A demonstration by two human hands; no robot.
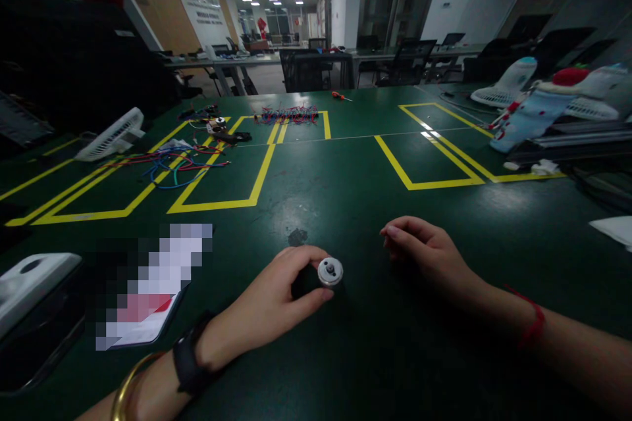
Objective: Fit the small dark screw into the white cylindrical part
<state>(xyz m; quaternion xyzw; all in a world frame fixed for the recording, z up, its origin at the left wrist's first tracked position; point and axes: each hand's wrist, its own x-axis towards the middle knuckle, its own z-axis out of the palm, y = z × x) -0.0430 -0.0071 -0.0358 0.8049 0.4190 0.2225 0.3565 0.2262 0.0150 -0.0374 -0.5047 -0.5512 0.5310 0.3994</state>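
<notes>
Low over the dark green table, my left hand (291, 289) is closed round a small silver motor (330, 270), thumb on one side and fingers on the other. The motor's round end face points up, with a hub at its centre and small dark holes beside it. To the right and apart from the motor, my right hand (427, 250) has its thumb and fingertips pressed together. Whatever that pinch holds, if anything, is too small or hidden to make out.
A phone (153, 306) with a lit screen lies left of my left hand, near a white device (39, 276). Yellow tape (217, 206) marks rectangles on the table. Loose wires (172, 161), a screwdriver (338, 96), a white fan (113, 135) and a light-blue plush toy (526, 115) lie farther back.
</notes>
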